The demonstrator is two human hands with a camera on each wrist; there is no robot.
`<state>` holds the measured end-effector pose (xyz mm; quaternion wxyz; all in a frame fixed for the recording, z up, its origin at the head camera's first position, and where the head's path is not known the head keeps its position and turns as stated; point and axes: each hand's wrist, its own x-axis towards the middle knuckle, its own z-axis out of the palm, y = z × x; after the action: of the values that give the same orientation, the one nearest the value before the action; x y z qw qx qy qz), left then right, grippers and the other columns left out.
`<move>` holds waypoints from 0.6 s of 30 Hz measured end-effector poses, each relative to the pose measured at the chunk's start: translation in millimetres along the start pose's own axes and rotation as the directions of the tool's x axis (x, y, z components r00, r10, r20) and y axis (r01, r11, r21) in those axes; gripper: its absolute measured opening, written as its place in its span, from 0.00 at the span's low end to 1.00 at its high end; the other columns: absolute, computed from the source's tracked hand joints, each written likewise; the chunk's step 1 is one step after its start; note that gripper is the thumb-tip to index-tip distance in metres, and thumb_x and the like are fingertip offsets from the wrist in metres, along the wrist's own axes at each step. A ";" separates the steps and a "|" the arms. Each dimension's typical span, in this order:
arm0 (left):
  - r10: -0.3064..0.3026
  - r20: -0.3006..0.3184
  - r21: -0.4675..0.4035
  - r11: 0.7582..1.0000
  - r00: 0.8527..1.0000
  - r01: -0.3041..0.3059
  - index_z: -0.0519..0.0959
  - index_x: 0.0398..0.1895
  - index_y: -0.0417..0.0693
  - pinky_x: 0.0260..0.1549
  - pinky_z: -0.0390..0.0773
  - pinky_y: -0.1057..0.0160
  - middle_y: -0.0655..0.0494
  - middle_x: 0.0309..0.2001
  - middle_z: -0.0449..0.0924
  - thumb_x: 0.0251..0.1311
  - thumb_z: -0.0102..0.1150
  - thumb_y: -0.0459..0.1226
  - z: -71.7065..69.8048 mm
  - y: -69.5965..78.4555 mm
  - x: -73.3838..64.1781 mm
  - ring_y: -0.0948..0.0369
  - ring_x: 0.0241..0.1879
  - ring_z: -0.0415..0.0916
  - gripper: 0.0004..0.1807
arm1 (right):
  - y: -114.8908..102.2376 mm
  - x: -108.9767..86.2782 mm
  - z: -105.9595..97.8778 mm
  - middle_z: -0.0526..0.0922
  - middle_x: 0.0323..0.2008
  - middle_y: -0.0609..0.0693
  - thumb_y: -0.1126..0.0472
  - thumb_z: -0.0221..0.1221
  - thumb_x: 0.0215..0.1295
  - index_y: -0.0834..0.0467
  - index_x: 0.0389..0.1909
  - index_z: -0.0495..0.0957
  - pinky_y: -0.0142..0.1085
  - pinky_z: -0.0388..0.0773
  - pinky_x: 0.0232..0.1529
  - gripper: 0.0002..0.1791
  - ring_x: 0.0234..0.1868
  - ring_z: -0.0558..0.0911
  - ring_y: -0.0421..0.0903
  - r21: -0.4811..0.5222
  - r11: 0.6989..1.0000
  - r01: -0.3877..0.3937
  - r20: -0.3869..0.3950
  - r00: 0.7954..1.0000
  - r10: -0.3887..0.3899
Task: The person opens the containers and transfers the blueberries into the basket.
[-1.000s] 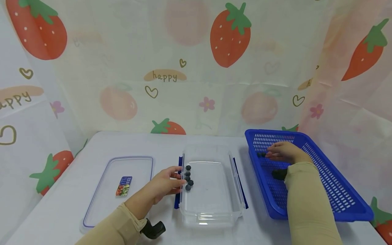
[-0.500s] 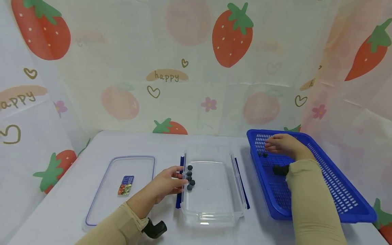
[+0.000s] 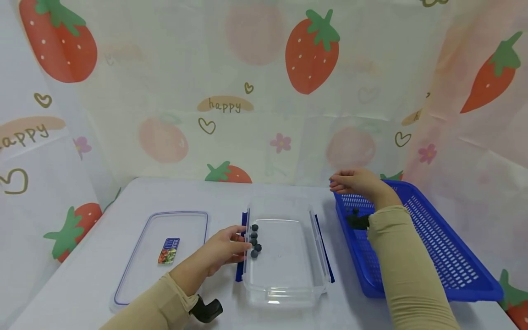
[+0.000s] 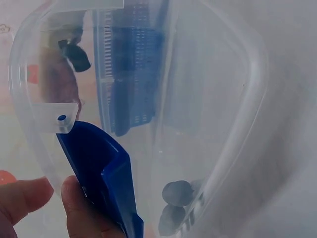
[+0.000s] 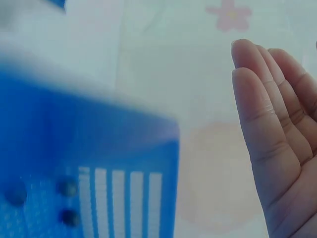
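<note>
A pale fabric backdrop (image 3: 264, 59), printed with strawberries, hearts and the word "happy", surrounds a white desk (image 3: 231, 197). At the right side of the desk stands a blue perforated basket (image 3: 355, 256), its far end turned toward the backdrop. Near the middle, apart from the basket, sits a clear plastic food container (image 3: 284, 263) without its cover. To its left lies a flat transparent lid (image 3: 144, 261) with a violet-blue edge.

Two beige sleeves (image 3: 408, 270) reach in from the near side. The hands are well apart. The left hand (image 3: 224, 250) grips the left side of the container, thumb toward the rim and a finger against the outside. The right hand (image 3: 363, 183) hangs above the basket's far left corner, fingers fairly straight and gathered close; whether they pinch anything I cannot tell.

Dark blue latches (image 4: 116, 183) hang along the container's two long sides, the left one beside the gripping fingers. A black fitting (image 3: 206, 310) juts from the left wrist. A small colourful label (image 3: 168, 250) shows on the lid.

Smallest are the blueberries (image 3: 254, 241): five lie bunched in a rough line along the container's left wall, touching or nearly so, and three more show blurred inside the basket in the right wrist view.
</note>
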<state>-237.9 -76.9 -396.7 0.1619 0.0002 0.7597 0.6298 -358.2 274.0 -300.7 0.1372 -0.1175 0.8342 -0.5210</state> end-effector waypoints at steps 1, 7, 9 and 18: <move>0.000 0.002 -0.001 1.000 1.000 0.000 0.62 0.64 0.44 0.38 0.80 0.60 0.44 0.46 0.67 0.55 0.61 0.34 -0.1 0.0 -0.1 0.53 0.38 0.76 0.33 | -1.9 2.7 4.2 0.77 0.45 0.64 0.59 0.51 0.68 0.72 0.52 0.67 0.40 0.76 0.50 0.21 0.42 0.81 0.46 -0.005 1.000 0.005 0.006 1.000 -0.005; 0.001 0.002 0.011 1.000 1.000 -0.001 0.62 0.64 0.45 0.40 0.80 0.58 0.44 0.50 0.65 0.52 0.64 0.33 0.6 0.1 -0.4 0.55 0.40 0.77 0.35 | -13.1 18.7 29.0 0.76 0.45 0.66 0.59 0.51 0.67 0.70 0.50 0.71 0.44 0.74 0.51 0.18 0.47 0.79 0.54 -0.033 0.998 0.048 0.054 0.997 -0.046; 0.002 0.003 0.012 1.000 1.000 -0.002 0.62 0.64 0.45 0.40 0.80 0.58 0.44 0.50 0.65 0.52 0.64 0.33 1.0 0.0 -0.4 0.54 0.40 0.77 0.35 | -17.8 22.3 37.1 0.77 0.44 0.65 0.59 0.52 0.67 0.69 0.49 0.72 0.45 0.74 0.51 0.18 0.47 0.79 0.55 -0.034 0.998 0.055 0.066 0.996 -0.053; 0.001 0.004 0.017 1.000 1.000 -0.001 0.63 0.64 0.45 0.40 0.80 0.59 0.44 0.49 0.66 0.52 0.63 0.32 0.2 0.8 -0.9 0.53 0.41 0.77 0.34 | -28.6 39.7 80.1 0.78 0.43 0.65 0.59 0.54 0.65 0.66 0.46 0.74 0.41 0.77 0.48 0.15 0.47 0.79 0.56 0.038 0.997 0.072 0.139 0.987 -0.076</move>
<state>-237.1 -76.7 -395.7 0.1630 0.0031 0.7649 0.6232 -365.7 181.3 -312.6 0.1779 -0.1824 0.8089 -0.5299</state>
